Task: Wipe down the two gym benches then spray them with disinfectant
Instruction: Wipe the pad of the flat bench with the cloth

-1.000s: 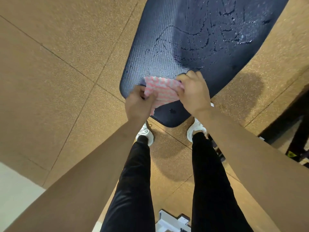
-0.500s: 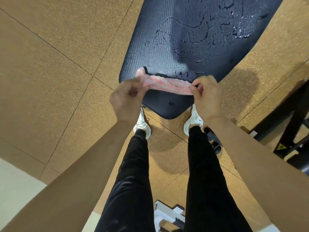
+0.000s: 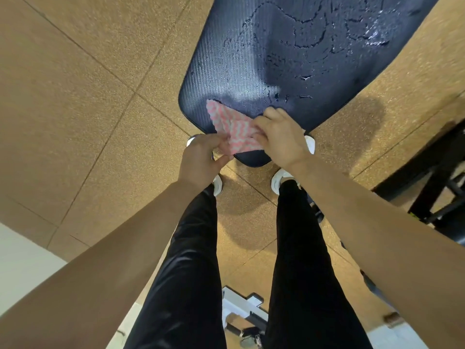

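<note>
Bench (image 3: pixel 276 59): one in view; dark pad, wet streaks across the far part.
Cloth (image 3: pixel 232 125): one, pink and white, laid on the bench's near end.
Left hand (image 3: pixel 201 161): the cloth's near corner is pinched.
Right hand (image 3: pixel 281 138): the cloth's right edge is gripped by curled fingers.
Change: the cloth, earlier stretched into a narrow band between parted hands, is now seen broader, with the hands drawn closer together.

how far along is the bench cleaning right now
Done: little can be confirmed; the near left part of the bench pad looks dry. In hand: the left hand and right hand both grip the pink-and-white cloth over the pad's near end. Left: wet streaks and droplets cover the far part, and neither a second bench nor a spray bottle is in view.
</note>
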`<state>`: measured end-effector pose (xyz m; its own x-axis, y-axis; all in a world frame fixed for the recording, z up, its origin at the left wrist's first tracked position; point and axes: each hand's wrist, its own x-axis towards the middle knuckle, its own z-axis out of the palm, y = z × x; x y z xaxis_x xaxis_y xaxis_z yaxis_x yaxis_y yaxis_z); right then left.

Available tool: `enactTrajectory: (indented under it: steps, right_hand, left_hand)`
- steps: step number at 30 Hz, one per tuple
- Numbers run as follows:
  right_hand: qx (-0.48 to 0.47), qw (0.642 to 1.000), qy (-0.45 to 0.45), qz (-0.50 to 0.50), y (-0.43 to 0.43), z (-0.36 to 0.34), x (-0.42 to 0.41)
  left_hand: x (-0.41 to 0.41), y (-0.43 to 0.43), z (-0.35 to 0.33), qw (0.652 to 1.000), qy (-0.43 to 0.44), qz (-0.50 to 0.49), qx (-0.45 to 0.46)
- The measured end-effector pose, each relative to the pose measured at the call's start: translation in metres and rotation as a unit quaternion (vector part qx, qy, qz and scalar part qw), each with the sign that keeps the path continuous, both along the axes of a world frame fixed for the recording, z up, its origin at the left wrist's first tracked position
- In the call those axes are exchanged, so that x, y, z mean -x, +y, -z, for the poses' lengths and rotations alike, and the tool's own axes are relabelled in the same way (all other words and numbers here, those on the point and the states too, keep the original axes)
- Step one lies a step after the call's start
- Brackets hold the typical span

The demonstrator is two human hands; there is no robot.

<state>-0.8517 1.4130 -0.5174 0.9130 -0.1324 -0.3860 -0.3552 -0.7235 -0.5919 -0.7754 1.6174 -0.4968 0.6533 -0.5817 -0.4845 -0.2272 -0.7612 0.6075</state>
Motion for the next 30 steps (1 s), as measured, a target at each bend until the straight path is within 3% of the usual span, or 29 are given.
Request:
enactTrajectory:
  steps: [3,6,8,10,13,17,22,24,30]
  right_hand:
    - [-0.014,0.993,0.004,0.114,-0.008,-0.001,-0.005]
    - [0.012,0.96,0.0,0.281,-0.026,-0.003,-0.003]
    - [0.016,0.949,-0.004,0.315,-0.031,-0.005,0.001]
    - [0.007,0.951,-0.028,0.307,-0.029,-0.008,0.008]
    - [0.023,0.976,-0.055,0.212,-0.022,-0.008,0.024]
    - [0.077,0.993,-0.045,0.076,-0.021,0.005,0.047]
    - [0.068,0.979,-0.034,0.189,-0.038,0.003,0.059]
    - [0.1,0.967,0.006,0.234,-0.05,0.003,0.06]
    - [0.149,0.957,0.075,0.237,-0.084,0.004,0.048]
  left_hand:
    - [-0.003,0.006,0.002,0.999,-0.022,0.039,0.009]
    - [-0.002,0.012,0.007,0.994,-0.041,0.101,-0.02]
    - [-0.001,0.011,0.008,0.99,-0.065,0.121,-0.045]
    - [-0.001,0.004,0.006,0.989,-0.101,0.089,-0.052]
    - [-0.002,-0.018,0.005,0.983,-0.165,0.075,-0.008]
    - [0.009,-0.053,0.026,0.958,-0.158,0.232,0.056]
    - [0.019,-0.069,0.056,0.912,-0.183,0.362,-0.056]
    - [0.013,-0.068,0.062,0.914,-0.206,0.337,-0.088]
    - [-0.038,-0.072,0.069,0.941,-0.248,0.117,-0.198]
